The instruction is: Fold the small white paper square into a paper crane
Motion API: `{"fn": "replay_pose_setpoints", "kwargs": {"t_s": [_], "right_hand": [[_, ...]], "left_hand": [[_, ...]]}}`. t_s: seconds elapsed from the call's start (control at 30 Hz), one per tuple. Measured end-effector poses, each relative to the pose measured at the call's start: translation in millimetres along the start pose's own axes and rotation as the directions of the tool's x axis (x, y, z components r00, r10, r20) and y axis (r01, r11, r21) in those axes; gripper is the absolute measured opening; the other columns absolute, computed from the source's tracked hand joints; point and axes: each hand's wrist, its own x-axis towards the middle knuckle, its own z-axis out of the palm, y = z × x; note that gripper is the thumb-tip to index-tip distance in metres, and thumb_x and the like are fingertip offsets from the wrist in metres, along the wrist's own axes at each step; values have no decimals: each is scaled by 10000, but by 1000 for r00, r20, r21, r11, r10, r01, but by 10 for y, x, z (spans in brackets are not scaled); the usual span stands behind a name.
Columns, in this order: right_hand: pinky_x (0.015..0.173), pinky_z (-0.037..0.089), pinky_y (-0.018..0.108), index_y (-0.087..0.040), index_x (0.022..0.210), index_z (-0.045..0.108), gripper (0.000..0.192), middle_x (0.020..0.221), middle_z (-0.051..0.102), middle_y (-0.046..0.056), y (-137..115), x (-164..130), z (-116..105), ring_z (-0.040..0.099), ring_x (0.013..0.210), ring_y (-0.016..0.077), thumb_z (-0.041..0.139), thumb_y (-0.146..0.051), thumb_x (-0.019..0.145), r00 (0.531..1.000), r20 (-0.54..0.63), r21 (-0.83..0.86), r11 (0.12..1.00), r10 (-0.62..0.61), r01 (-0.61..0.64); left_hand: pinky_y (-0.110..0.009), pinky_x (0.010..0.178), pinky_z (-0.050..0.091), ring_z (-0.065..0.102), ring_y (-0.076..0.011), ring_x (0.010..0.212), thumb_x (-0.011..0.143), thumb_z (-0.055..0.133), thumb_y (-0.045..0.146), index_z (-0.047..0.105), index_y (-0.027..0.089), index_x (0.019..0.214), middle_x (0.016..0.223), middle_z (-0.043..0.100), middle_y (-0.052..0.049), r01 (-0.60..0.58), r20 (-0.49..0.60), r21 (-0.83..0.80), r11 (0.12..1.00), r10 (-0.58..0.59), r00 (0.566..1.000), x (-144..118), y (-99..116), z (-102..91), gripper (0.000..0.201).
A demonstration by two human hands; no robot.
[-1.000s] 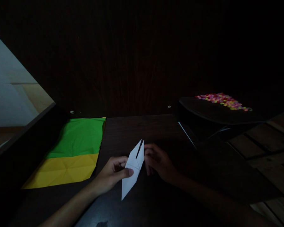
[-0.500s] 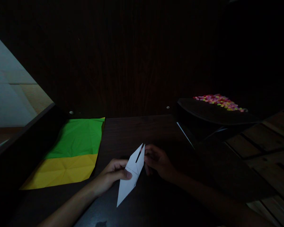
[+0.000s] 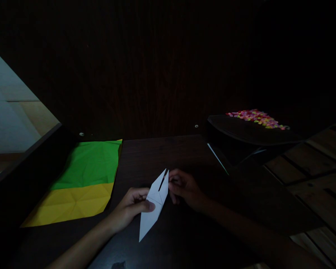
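The left hand [image 3: 134, 206] has a closed grip on the folded paper [image 3: 156, 213] above the tabletop [image 3: 162, 153]. The right hand [image 3: 187, 189] is curled at the paper's right edge; whether it pinches, I cannot tell.

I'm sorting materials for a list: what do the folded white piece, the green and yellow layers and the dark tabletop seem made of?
Folded white piece: probably matte paper, given its crisp creases and thin flaps.
Green layer and yellow layer: likely matte paper, crossed by creases.
Dark tabletop: wood or laminate, by its faint grain and slight sheen.
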Motion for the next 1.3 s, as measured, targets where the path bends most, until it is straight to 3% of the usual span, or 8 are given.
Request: {"fn": "replay_pose_setpoints", "kwargs": {"t_s": [0.33, 0.53, 0.83, 1.1, 1.3], "right_hand": [[374, 407, 170, -176, 923, 591, 275, 706, 616, -35, 10, 18, 5, 557, 407, 64, 729, -386, 810, 998, -44, -27, 999, 33, -34], [367, 393, 175, -171, 783, 581, 331, 535, 568, -60, 24, 14, -9, 523, 375, 75, 772, -441, 756, 996, -25, 36, 996, 82, -81], [357, 367, 167, -171, 723, 596, 363, 528, 587, -53, 41, 7, 17, 506, 369, 65, 818, -456, 695, 990, -4, 142, 980, 144, -142], [353, 362, 158, -174, 779, 587, 331, 553, 580, -58, 20, 27, 28, 521, 384, 67, 789, -432, 735, 985, 35, 144, 975, 166, -169], [353, 400, 153, -201, 986, 566, 277, 722, 607, -53, -41, 47, 10, 564, 412, 67, 730, -315, 795, 993, -3, 88, 990, 115, -114]], "left_hand": [[-243, 595, 398, 522, -163, 664, 805, 643, 325, 677, 126, 761, 704, 594, -20, -118, -135, 354, 928, 176, 975, -34, 0, 58, 207], [-211, 533, 341, 477, -128, 578, 754, 674, 330, 687, 112, 782, 632, 568, 4, -45, -38, 108, 993, 50, 998, -28, 7, 42, 220], [-206, 552, 351, 521, -134, 611, 696, 711, 267, 759, 132, 848, 707, 660, -18, 10, 21, -99, 995, -8, 1000, -10, -65, 28, 209], [-219, 577, 377, 545, -147, 630, 694, 707, 260, 778, 135, 881, 733, 689, -29, 34, 28, -124, 992, -31, 999, -4, -79, 27, 236], [-216, 579, 363, 515, -136, 621, 711, 699, 256, 763, 130, 834, 687, 650, -9, -10, -29, -61, 998, 8, 1000, 13, -46, 32, 187]]}}
